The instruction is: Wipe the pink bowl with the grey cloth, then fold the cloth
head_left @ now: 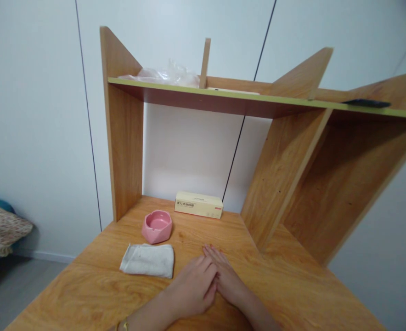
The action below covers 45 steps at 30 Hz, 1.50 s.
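My left hand [195, 286], with a gold-coloured band at the wrist, rests over the fingers of my right hand [226, 277]. The right hand lies flat on the wooden desk, its fingers stretched forward and partly covered. No object shows in either hand. Left of them is a folded whitish cloth [148, 260], apart from the hands. Just behind the cloth sits a pink angular ashtray [157, 227] with notches in its rim. Farther back a cream box [199, 205] with dark printing lies lengthwise near the wall.
A wooden shelf unit [203, 94] stands on the desk [96, 262], with upright panels left and right. On its shelf lie a clear plastic bag [171, 76], a flat white item [235, 92] and a dark flat object [367, 103]. Woven fabric [3, 225] appears at far left.
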Each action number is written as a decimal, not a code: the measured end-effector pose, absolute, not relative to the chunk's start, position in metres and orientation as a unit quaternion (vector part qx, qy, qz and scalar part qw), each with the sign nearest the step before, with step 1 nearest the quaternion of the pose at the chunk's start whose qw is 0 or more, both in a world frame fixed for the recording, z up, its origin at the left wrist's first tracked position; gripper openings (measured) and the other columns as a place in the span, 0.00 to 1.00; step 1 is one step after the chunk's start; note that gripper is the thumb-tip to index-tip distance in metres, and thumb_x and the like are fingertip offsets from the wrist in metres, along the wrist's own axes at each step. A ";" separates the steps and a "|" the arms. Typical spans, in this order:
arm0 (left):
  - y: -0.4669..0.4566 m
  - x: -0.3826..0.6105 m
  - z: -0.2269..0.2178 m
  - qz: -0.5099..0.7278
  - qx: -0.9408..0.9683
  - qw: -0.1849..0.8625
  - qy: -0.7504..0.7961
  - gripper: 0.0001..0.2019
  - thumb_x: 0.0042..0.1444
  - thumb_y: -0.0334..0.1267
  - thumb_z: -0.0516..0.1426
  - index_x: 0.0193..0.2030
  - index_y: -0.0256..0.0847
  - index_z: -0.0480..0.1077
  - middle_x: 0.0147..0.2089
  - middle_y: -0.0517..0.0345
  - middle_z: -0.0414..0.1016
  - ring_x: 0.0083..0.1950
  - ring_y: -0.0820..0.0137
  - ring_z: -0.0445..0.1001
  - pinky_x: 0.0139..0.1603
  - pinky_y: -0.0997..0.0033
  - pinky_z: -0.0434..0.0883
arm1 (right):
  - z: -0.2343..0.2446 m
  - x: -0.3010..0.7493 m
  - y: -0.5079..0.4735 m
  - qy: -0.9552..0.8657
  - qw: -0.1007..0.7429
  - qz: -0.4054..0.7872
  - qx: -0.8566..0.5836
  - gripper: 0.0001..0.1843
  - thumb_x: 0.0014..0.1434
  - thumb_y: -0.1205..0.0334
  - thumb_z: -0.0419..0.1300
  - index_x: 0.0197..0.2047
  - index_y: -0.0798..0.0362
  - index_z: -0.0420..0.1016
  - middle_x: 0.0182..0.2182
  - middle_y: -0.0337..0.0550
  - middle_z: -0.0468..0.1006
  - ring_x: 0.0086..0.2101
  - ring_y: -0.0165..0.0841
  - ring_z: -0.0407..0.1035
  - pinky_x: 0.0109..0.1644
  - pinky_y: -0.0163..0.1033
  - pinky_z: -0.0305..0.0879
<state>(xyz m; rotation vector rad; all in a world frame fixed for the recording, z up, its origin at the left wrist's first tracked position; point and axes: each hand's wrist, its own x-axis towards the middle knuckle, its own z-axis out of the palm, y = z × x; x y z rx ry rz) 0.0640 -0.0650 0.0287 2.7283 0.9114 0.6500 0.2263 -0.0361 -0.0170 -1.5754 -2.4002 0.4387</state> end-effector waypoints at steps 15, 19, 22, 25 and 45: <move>-0.047 0.065 -0.018 0.243 0.884 0.135 0.375 0.30 0.48 0.25 0.46 0.62 0.32 0.50 0.63 0.46 0.53 0.63 0.65 0.52 0.62 0.61 0.56 | -0.009 0.220 -0.042 -0.807 0.114 0.137 -0.564 0.31 0.60 0.53 0.41 0.62 0.62 0.50 0.62 0.48 0.49 0.61 0.35 0.40 0.64 0.44 0.36; -0.048 0.064 -0.013 0.229 0.892 0.135 0.366 0.30 0.49 0.25 0.46 0.62 0.31 0.49 0.64 0.46 0.53 0.63 0.65 0.52 0.62 0.61 0.56 | -0.010 0.220 -0.041 -0.809 0.114 0.137 -0.561 0.31 0.61 0.53 0.40 0.62 0.63 0.49 0.62 0.49 0.49 0.61 0.35 0.40 0.64 0.44 0.36; -0.049 0.062 -0.008 0.215 0.896 0.130 0.365 0.29 0.50 0.27 0.46 0.62 0.31 0.50 0.63 0.45 0.54 0.63 0.65 0.53 0.61 0.62 0.56 | -0.012 0.221 -0.041 -0.808 0.119 0.139 -0.560 0.31 0.61 0.52 0.40 0.62 0.61 0.49 0.62 0.48 0.49 0.61 0.34 0.40 0.64 0.44 0.36; -0.050 0.061 -0.004 0.215 0.897 0.126 0.365 0.28 0.51 0.28 0.46 0.62 0.32 0.51 0.63 0.45 0.54 0.62 0.65 0.54 0.61 0.61 0.56 | -0.012 0.221 -0.041 -0.806 0.120 0.142 -0.563 0.31 0.61 0.52 0.40 0.62 0.60 0.49 0.62 0.47 0.49 0.61 0.34 0.40 0.63 0.44 0.37; -0.048 0.058 0.000 0.197 0.901 0.129 0.364 0.27 0.52 0.29 0.47 0.61 0.32 0.53 0.63 0.46 0.55 0.62 0.64 0.55 0.61 0.62 0.57 | -0.010 0.221 -0.042 -0.807 0.109 0.139 -0.564 0.31 0.60 0.53 0.41 0.62 0.62 0.49 0.62 0.49 0.49 0.61 0.35 0.41 0.63 0.44 0.37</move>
